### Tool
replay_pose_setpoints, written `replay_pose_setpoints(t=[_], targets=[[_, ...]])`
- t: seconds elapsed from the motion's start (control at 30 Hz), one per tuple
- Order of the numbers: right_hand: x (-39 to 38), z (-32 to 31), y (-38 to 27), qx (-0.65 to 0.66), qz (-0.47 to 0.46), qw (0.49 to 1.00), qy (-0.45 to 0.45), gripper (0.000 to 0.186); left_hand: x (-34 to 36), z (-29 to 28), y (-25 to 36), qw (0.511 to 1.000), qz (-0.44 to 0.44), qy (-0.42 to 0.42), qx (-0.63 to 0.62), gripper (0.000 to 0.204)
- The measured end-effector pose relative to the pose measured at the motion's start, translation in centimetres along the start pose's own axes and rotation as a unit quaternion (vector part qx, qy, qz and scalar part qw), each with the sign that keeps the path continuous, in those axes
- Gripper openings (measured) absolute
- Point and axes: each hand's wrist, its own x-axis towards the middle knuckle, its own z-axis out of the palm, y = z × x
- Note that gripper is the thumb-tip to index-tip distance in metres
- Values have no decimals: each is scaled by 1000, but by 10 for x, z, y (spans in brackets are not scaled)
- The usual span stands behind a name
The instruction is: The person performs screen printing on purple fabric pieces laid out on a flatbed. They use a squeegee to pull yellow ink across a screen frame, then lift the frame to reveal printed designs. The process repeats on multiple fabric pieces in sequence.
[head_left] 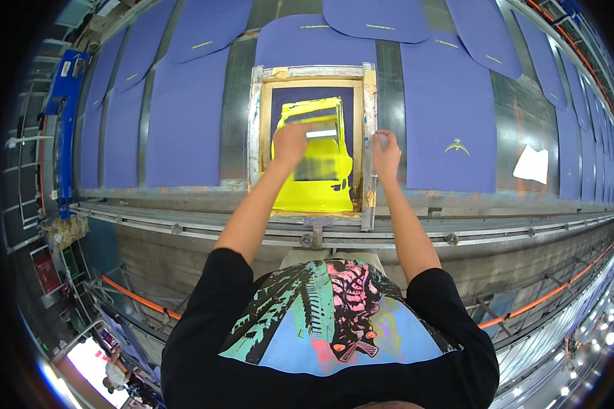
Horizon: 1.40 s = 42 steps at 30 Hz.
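Observation:
A screen-printing frame (370,88), light wood inside metal side bars, lies ahead of me over the table. Bright yellow ink (314,198) covers much of its mesh, thickest along the near end. My left hand (291,144) is closed around the left end of a squeegee (322,134), which lies crosswise in the frame's upper half and is smeared by motion. Over at the frame's right bar, my right hand (387,153) is closed, fingertips against the bar's outer side. What sits under the screen is mostly hidden.
Purple-blue cut panels (187,126) lie in rows on both sides, some with small yellow prints. One right-hand panel bears a yellow emblem (457,146). Further right lies a white scrap (532,165). A metal rail (416,237) runs along the table's near edge. A person (116,373) is at lower left.

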Motion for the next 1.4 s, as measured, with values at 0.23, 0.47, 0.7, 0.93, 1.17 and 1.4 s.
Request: replay_pose_setpoints(t=[0.23, 0.47, 0.7, 0.93, 1.17, 1.4], targets=[[2, -1, -3, 5, 33, 999, -9, 17, -82, -5, 8, 994, 79, 17, -78, 39], [3, 3, 3, 25, 0, 1000, 11, 18, 90, -28, -12, 999, -26, -38, 28, 39], [5, 6, 19, 20, -38, 999, 21, 20, -11, 0, 8, 996, -1, -58, 64, 38], [12, 8, 28, -4, -18, 1000, 19, 25, -123, 8, 9, 993, 117, 17, -27, 41], [-8, 30, -46, -15, -29, 999, 36, 30, -154, -30, -14, 990, 133, 5, -49, 53], [-97, 207, -120, 29, -24, 999, 25, 27, -174, -126, -195, 988, 121, 7, -97, 57]])
